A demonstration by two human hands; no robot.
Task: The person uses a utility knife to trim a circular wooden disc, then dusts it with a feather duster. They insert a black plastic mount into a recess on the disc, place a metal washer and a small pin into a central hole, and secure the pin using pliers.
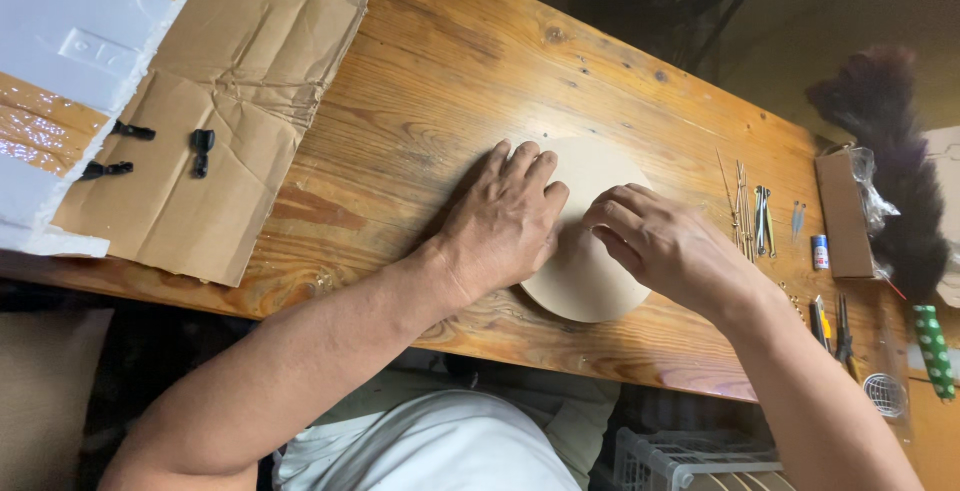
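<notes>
Head view: my left hand lies flat, fingers nearly straight and together, palm pressing down on the left part of a pale round disc that sits on the wooden table, near its front edge. My right hand is curled over the disc's right side, fingertips bent down onto its surface; I cannot tell whether they pinch anything small, since the knuckles hide it. Neither hand grips the disc, both only bear on it.

Risks as I judge them: the disc lies close to the table edge, so an uneven push from my left palm could slide it toward my lap. The thin metal tools lie just beyond my right wrist; a sideways sweep could scatter them or the small bottle. Pliers by my forearm sit close to the edge too. Creased cardboard with black clips is well apart, no hazard.
</notes>
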